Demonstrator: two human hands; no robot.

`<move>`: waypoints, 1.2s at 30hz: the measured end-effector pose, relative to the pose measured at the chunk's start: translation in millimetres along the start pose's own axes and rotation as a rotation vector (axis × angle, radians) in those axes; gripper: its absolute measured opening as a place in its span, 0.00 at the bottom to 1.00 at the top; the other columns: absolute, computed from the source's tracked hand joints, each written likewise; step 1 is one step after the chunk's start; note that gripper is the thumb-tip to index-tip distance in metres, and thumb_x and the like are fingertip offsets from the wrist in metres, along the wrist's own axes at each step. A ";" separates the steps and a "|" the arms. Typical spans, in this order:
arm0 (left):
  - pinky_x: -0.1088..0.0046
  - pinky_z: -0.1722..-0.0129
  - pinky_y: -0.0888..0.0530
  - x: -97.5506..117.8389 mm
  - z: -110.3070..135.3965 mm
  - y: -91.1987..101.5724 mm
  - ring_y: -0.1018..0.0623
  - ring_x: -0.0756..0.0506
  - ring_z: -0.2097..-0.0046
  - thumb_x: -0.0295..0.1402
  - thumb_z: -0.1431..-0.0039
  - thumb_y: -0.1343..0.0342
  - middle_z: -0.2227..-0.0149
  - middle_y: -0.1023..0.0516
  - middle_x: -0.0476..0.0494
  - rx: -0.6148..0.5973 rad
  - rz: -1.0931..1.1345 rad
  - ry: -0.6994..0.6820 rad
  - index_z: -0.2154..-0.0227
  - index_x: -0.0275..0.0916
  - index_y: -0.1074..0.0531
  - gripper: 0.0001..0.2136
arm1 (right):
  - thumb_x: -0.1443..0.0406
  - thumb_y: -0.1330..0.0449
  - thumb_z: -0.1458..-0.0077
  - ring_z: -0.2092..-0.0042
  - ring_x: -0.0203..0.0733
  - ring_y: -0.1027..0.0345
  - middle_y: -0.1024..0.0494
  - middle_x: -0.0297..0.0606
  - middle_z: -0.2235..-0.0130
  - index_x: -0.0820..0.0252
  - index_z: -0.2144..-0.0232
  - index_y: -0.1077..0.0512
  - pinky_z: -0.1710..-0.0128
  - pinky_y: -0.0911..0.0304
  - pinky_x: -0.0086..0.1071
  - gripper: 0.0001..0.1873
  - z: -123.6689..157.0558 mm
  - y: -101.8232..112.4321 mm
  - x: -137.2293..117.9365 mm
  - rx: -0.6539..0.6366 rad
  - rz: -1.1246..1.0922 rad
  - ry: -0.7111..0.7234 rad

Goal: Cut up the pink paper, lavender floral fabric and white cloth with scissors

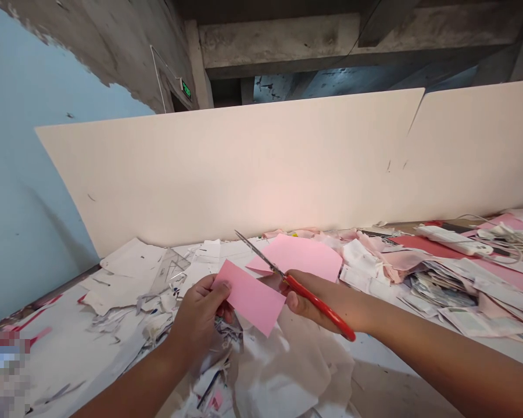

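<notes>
Scraps lie beneath the left hand, which pinches a pink card; the right hand grips red-handled scissors. Trimming seems the step; a cut needs the blades across the card. Beyond lies a larger sheet.

Plain pink card, red-handled scissors, cream panel, pale blue wall

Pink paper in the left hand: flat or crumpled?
Flat. The pink paper held by the left hand shows straight edges and a smooth face.
</notes>
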State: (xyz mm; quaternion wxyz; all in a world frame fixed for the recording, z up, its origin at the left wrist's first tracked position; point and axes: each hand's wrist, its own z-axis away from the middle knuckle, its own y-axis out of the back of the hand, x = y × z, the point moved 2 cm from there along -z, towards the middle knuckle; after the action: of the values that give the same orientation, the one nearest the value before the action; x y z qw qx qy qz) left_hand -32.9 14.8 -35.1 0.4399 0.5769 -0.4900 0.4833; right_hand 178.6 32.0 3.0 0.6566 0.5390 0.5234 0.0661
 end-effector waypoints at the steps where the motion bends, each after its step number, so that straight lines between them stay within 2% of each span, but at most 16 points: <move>1: 0.78 0.79 0.40 2.1 0.3 0.5 0.36 0.53 0.81 0.41 0.52 0.48 0.85 0.34 0.52 0.003 0.004 -0.005 0.79 0.36 0.34 0.12 | 0.41 0.62 0.50 0.73 0.35 0.45 0.40 0.33 0.75 0.60 0.75 0.41 0.74 0.46 0.27 0.30 0.9 0.0 -1.2 0.004 0.016 -0.005; 5: 0.78 0.80 0.39 6.3 2.1 -0.7 0.36 0.54 0.82 0.41 0.51 0.48 0.85 0.35 0.53 0.025 0.034 -0.002 0.81 0.37 0.37 0.12 | 0.41 0.63 0.50 0.75 0.33 0.49 0.41 0.33 0.75 0.60 0.74 0.42 0.76 0.50 0.26 0.29 1.9 -3.7 1.3 0.046 0.083 -0.047; 10: 0.79 0.82 0.40 4.8 3.2 -2.0 0.36 0.53 0.83 0.42 0.50 0.49 0.86 0.36 0.54 0.055 0.023 0.004 0.81 0.37 0.38 0.14 | 0.40 0.62 0.51 0.77 0.32 0.49 0.40 0.32 0.77 0.60 0.75 0.42 0.78 0.54 0.25 0.30 1.7 -7.7 7.2 0.028 0.128 -0.090; 18: 0.79 0.80 0.38 5.8 4.0 1.3 0.36 0.53 0.81 0.44 0.50 0.50 0.85 0.35 0.53 0.118 -0.098 -0.009 0.79 0.37 0.35 0.14 | 0.41 0.62 0.50 0.78 0.31 0.50 0.42 0.31 0.78 0.60 0.76 0.44 0.80 0.56 0.24 0.28 3.0 -9.7 -1.2 -0.005 0.133 -0.049; 23: 0.78 0.79 0.38 7.2 4.8 -0.2 0.35 0.52 0.81 0.44 0.49 0.51 0.85 0.35 0.53 0.105 -0.155 -0.016 0.80 0.38 0.35 0.15 | 0.42 0.62 0.49 0.77 0.32 0.49 0.42 0.31 0.78 0.60 0.76 0.45 0.79 0.54 0.25 0.27 2.7 -10.7 2.2 -0.018 0.136 -0.078; 36: 0.78 0.80 0.38 4.1 3.9 -0.5 0.35 0.52 0.81 0.44 0.50 0.51 0.85 0.35 0.52 0.097 -0.095 -0.007 0.80 0.38 0.35 0.15 | 0.39 0.62 0.52 0.79 0.31 0.53 0.47 0.30 0.80 0.60 0.79 0.48 0.82 0.54 0.25 0.30 1.1 -8.2 -6.1 -0.068 0.096 -0.167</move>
State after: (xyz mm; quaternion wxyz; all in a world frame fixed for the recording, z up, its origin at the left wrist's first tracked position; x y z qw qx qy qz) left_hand -31.7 10.4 -31.7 0.4322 0.6218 -0.4398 0.4829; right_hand 172.8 24.0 0.3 0.7119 0.5444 0.4380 0.0701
